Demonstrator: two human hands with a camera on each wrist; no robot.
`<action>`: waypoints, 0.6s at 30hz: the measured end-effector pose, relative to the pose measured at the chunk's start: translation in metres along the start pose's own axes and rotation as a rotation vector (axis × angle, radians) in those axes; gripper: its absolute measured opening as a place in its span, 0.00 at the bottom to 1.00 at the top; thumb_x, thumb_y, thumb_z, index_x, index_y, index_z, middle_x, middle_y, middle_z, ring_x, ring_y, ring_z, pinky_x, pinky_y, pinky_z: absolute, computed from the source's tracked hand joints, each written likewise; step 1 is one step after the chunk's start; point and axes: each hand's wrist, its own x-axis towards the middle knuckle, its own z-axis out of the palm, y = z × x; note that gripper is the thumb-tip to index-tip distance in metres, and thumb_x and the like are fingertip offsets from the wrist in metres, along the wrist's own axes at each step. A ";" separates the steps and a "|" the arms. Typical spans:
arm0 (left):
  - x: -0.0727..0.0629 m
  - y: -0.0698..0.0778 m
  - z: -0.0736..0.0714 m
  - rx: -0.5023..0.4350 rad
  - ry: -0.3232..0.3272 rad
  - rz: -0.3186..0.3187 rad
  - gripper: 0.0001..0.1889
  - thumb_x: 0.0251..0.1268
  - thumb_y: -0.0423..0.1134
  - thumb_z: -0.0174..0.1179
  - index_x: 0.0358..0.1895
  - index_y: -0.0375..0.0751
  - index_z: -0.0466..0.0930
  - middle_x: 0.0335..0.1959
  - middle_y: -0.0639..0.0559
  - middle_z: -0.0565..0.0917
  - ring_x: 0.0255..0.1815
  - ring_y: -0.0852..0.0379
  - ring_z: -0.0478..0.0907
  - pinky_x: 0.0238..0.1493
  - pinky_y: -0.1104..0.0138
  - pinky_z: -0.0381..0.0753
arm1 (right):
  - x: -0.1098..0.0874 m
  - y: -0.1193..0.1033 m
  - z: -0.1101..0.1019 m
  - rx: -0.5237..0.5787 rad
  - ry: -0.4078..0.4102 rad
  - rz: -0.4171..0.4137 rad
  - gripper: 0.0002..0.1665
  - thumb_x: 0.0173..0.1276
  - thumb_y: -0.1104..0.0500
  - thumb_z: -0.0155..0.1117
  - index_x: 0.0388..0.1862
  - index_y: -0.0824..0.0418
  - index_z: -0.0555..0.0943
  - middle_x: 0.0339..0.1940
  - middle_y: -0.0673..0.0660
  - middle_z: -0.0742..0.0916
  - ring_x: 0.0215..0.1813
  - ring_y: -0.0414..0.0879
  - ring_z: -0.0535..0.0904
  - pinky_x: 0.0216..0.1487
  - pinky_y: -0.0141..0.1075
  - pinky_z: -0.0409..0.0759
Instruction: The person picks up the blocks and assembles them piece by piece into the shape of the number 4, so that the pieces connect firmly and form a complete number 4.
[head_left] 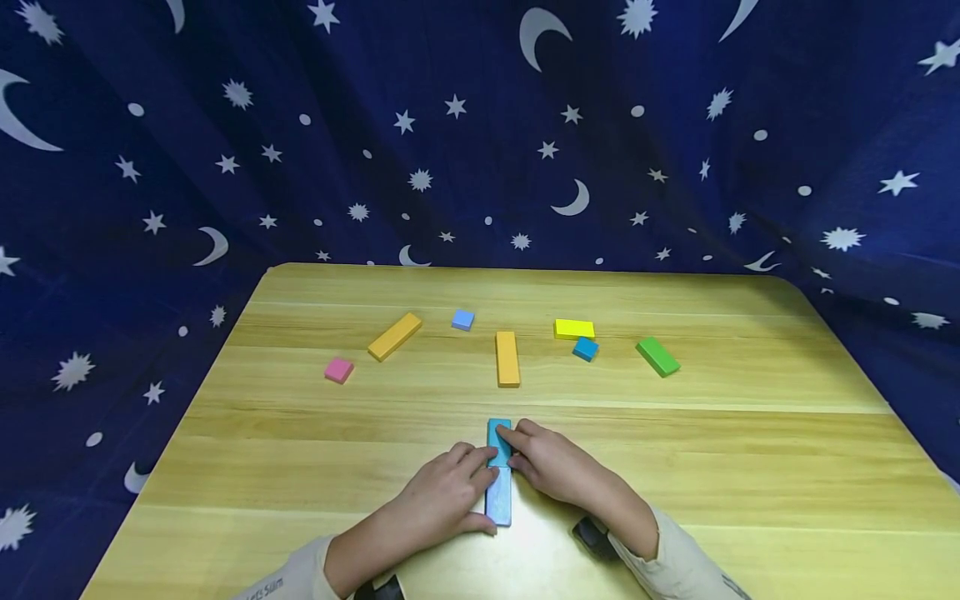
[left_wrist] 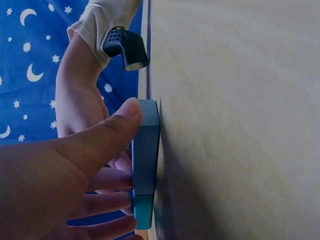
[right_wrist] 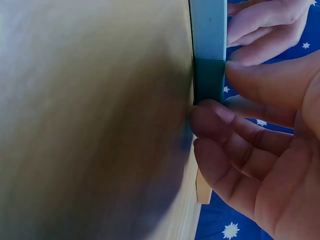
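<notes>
dim wrist views, pale glare on tabletop (head_left: 543,558)

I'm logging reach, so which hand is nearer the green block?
Right. The right hand sits leftward and on the near side of the green block; the left hand lies farther left.

The left sleeve (head_left: 296,575), at seven o'clock, is beige with dark lettering (head_left: 266,588); the beige right sleeve (head_left: 678,558), at five, bears a dark mark (head_left: 735,587). A black device (left_wrist: 116,41) with small holes sits by the right cuff (left_wrist: 82,37).
</notes>
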 end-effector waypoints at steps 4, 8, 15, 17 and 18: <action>0.003 -0.001 -0.002 0.024 -0.007 0.010 0.35 0.44 0.68 0.56 0.49 0.43 0.79 0.55 0.50 0.76 0.49 0.56 0.73 0.51 0.69 0.74 | 0.000 0.002 -0.003 -0.003 0.002 -0.009 0.23 0.63 0.63 0.58 0.57 0.71 0.73 0.33 0.52 0.77 0.26 0.33 0.65 0.29 0.25 0.68; 0.005 -0.001 -0.003 0.025 -0.014 0.011 0.35 0.46 0.67 0.55 0.50 0.43 0.79 0.55 0.50 0.76 0.49 0.57 0.72 0.51 0.70 0.74 | 0.001 0.005 -0.006 -0.023 0.011 -0.018 0.23 0.63 0.62 0.58 0.57 0.70 0.74 0.33 0.52 0.77 0.26 0.33 0.65 0.29 0.25 0.68; 0.004 0.001 -0.002 0.008 -0.025 0.003 0.35 0.48 0.67 0.54 0.50 0.42 0.79 0.55 0.50 0.76 0.50 0.57 0.72 0.50 0.71 0.73 | 0.000 0.006 -0.005 -0.021 -0.004 -0.014 0.21 0.64 0.62 0.58 0.55 0.69 0.75 0.33 0.51 0.78 0.26 0.33 0.65 0.29 0.24 0.68; 0.001 0.003 -0.001 0.015 -0.021 0.006 0.35 0.48 0.67 0.54 0.49 0.42 0.80 0.54 0.50 0.77 0.49 0.57 0.73 0.50 0.71 0.73 | 0.000 0.005 -0.003 -0.016 -0.015 -0.019 0.21 0.64 0.62 0.58 0.56 0.69 0.75 0.33 0.51 0.78 0.27 0.33 0.65 0.30 0.24 0.68; 0.000 0.003 -0.001 0.016 -0.018 0.009 0.35 0.48 0.67 0.54 0.49 0.42 0.80 0.54 0.50 0.77 0.48 0.58 0.73 0.50 0.71 0.73 | 0.000 0.004 -0.002 -0.013 -0.019 -0.020 0.21 0.64 0.62 0.58 0.56 0.69 0.75 0.34 0.51 0.79 0.27 0.33 0.65 0.30 0.24 0.68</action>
